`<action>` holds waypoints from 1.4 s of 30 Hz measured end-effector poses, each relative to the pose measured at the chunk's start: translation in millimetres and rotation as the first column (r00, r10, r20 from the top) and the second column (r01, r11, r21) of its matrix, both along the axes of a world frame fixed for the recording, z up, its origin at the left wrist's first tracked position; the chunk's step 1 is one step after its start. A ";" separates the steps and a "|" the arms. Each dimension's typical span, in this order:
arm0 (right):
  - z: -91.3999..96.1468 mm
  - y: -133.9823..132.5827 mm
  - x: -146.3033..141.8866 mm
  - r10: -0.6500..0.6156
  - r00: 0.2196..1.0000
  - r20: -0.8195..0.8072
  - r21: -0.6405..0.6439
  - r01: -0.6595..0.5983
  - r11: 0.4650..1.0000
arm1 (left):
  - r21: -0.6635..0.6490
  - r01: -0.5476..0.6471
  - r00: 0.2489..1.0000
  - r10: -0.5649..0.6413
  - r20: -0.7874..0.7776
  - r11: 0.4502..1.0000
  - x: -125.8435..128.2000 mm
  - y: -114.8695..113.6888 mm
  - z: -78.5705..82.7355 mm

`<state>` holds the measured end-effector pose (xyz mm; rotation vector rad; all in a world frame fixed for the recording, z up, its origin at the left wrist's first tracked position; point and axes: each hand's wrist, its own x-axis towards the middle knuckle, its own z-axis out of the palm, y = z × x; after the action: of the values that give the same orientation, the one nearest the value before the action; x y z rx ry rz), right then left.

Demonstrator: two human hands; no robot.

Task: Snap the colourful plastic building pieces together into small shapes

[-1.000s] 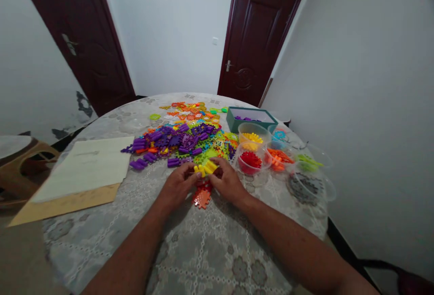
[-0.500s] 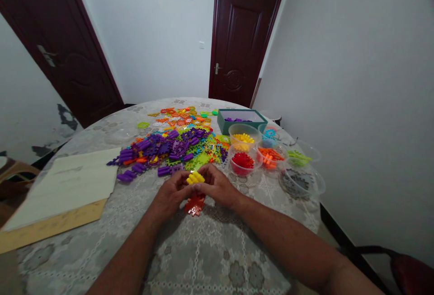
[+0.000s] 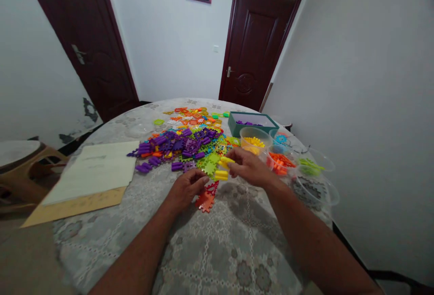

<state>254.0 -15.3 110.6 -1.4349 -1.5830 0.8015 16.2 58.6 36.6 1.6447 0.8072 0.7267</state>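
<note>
My right hand (image 3: pixel 249 167) is closed on a yellow ridged plastic building piece (image 3: pixel 226 162), just in front of the bowls. A second yellow piece (image 3: pixel 221 175) shows right below its fingertips; whether it is held too cannot be made out. Loosely curled, my left hand (image 3: pixel 188 189) rests low over the tablecloth, thumb and forefinger slightly apart with nothing visible between them. Beside its thumb lie an orange-red notched plate (image 3: pixel 205 201) and a red notched piece (image 3: pixel 212 188).
A heap of purple pieces (image 3: pixel 176 143) and mixed colours spreads beyond my hands. To the right are clear bowls of yellow (image 3: pixel 255 142), orange (image 3: pixel 280 161) and green pieces (image 3: pixel 310 167), plus a green box (image 3: pixel 233 125). Paper sheets (image 3: pixel 98 168) lie left.
My hands have separated; the right has moved right and up with yellow, the left no longer touches it. The view has shifted, so the table appears further right.
</note>
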 end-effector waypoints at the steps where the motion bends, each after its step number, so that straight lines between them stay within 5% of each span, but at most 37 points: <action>1: 6.2 3.4 8.3 -0.032 0.999 -0.005 0.013 0.032 0.999 | 0.016 -0.019 1.000 0.019 -0.005 1.000 0.3 0.2 -0.9; 7: 13.2 14.3 43.6 -0.251 0.944 0.213 0.111 0.232 0.966 | 0.153 -0.152 0.986 0.161 -0.051 0.977 1.1 2.6 -10.9; 13: -35.8 -21.3 -8.5 -0.113 0.826 0.552 0.081 0.082 0.993 | 0.305 -0.180 0.965 0.228 -0.130 0.935 -0.2 2.4 -8.5; 16: -63.9 -27.6 -28.0 -0.142 0.722 0.677 0.075 0.124 0.989 | 0.427 -0.102 0.959 0.203 -0.200 0.898 -4.8 1.7 -6.2; 21: -80.8 -21.7 -22.7 -0.120 0.704 0.700 0.030 0.139 0.990 | 0.501 0.178 0.928 0.025 -0.372 0.847 -17.3 -6.2 -1.9; 29: -37.8 -34.2 -9.2 -0.044 0.763 0.645 0.029 0.033 0.999 | 0.479 0.296 0.893 -0.060 -0.446 0.826 -20.1 -7.3 -3.9; 33: -2.5 -6.9 34.6 -0.258 0.695 0.671 0.240 0.125 0.963 | 0.441 0.274 0.902 -0.070 -0.426 0.855 -19.9 -6.1 -3.0; 38: 23.7 32.2 87.5 -0.587 0.552 0.593 0.523 0.290 0.801 | 0.408 0.284 0.903 -0.099 -0.418 0.868 -21.0 -9.9 5.1; 40: 23.6 32.0 84.0 -0.618 0.568 0.543 0.574 0.286 0.768 | 0.411 0.290 0.899 -0.099 -0.426 0.865 -20.8 -11.0 6.8; 42: 14.9 22.5 63.4 -0.564 0.650 0.509 0.541 0.268 0.797 | 0.411 0.305 0.886 -0.097 -0.453 0.859 -20.2 -11.3 7.6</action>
<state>317.4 7.2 125.4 -1.7487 -1.6451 -0.3869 -4.0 47.4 44.2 2.3504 0.7655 0.4341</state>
